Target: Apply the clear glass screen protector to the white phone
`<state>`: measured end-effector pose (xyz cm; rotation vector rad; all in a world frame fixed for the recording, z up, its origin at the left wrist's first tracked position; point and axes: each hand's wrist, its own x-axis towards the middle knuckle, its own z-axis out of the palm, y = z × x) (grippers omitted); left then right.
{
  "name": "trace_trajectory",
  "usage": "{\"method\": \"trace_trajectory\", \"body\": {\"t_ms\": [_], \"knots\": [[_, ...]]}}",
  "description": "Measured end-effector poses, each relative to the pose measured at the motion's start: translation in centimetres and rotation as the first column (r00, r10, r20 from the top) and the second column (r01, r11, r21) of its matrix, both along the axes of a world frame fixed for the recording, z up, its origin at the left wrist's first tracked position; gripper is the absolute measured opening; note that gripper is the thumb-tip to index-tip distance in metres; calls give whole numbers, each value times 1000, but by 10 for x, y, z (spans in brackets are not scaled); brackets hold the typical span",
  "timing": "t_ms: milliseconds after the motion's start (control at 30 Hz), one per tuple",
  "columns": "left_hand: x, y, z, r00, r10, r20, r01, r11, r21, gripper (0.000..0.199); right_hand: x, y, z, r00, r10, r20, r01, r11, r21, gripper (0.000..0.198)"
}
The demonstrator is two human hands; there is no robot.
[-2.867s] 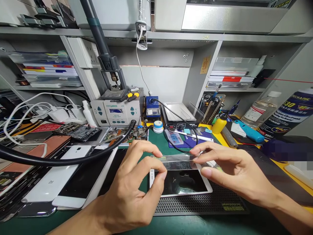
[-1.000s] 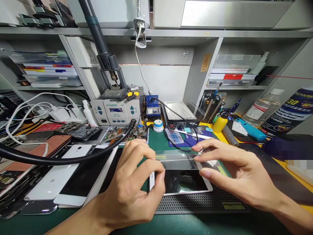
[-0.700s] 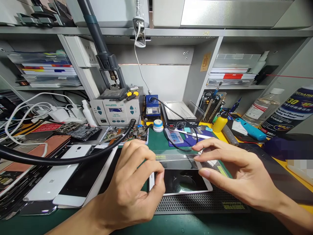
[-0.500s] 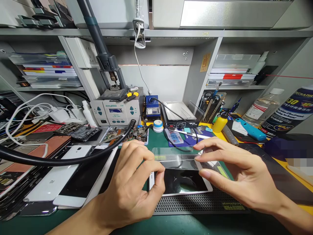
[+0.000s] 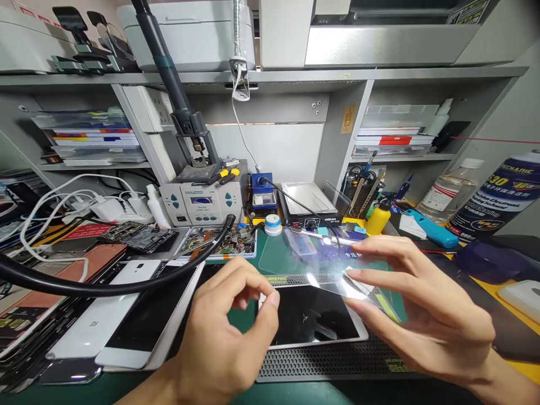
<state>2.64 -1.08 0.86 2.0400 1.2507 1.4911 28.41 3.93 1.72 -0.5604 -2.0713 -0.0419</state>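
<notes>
A white-framed phone with a black screen lies on a grey perforated mat, a light mark and reflections on its glass. Above its far edge is a clear sheet, tilted and catching bright glare. My right hand grips the sheet's right side between thumb and fingers. At the phone's left end my left hand is closed, thumb and index fingertips pressed together. Whether anything thin is between them cannot be made out. The left hand covers the phone's left end.
Phones, among them a white one, crowd the left. A black hose arcs across them. Behind stand a hot-air station, a round tub and a flat heating plate. A yellow bottle and a large can stand right.
The clear sheet has risen and tilted away from the phone, its glare now stronger. My left hand has shifted slightly left and down. The camera view has tipped upward.
</notes>
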Motion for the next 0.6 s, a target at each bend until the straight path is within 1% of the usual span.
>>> {"method": "trace_trajectory", "body": {"t_ms": [33, 67, 100, 133, 167, 200, 233, 300, 367, 500, 600], "knots": [[1, 1, 2, 991, -43, 123, 67, 979, -195, 15, 0, 0, -1, 1000, -12, -10, 12, 1000, 14, 39], [1, 2, 4, 964, -61, 258, 158, 914, -375, 20, 0, -1, -2, 1000, -17, -17, 18, 999, 28, 39], [1, 3, 6, 920, -51, 389, 262, 818, -512, 24, 1, -1, -3, 1000, -21, -15, 22, 999, 37, 40], [1, 4, 7, 863, -19, 504, 361, 722, -590, 26, 1, -2, -3, 1000, -25, -6, 25, 999, 46, 40], [1, 5, 8, 806, 19, 591, 441, 646, -623, 27, 1, -2, -3, 1000, -28, 8, 27, 998, 54, 40], [0, 6, 9, 758, 50, 651, 500, 596, -628, 27, 1, -2, -3, 999, -30, 21, 29, 998, 62, 40], [0, 6, 9, 724, 66, 687, 541, 564, -624, 27, 0, -2, -3, 999, -29, 31, 26, 997, 71, 39], [-1, 6, 9, 698, 77, 712, 572, 539, -619, 25, 0, -1, -3, 999, -18, 47, 13, 996, 93, 37], [-1, 6, 8, 700, 89, 709, 571, 527, -629, 25, 0, -1, -3, 998, -9, 65, 2, 994, 111, 34], [0, 6, 7, 722, 119, 681, 535, 528, -660, 25, -1, -4, -3, 996, -20, 85, 9, 992, 125, 30], [0, 6, 8, 722, 108, 684, 543, 524, -656, 23, -1, -7, -2, 995, -34, 95, 19, 989, 149, 29]]}}
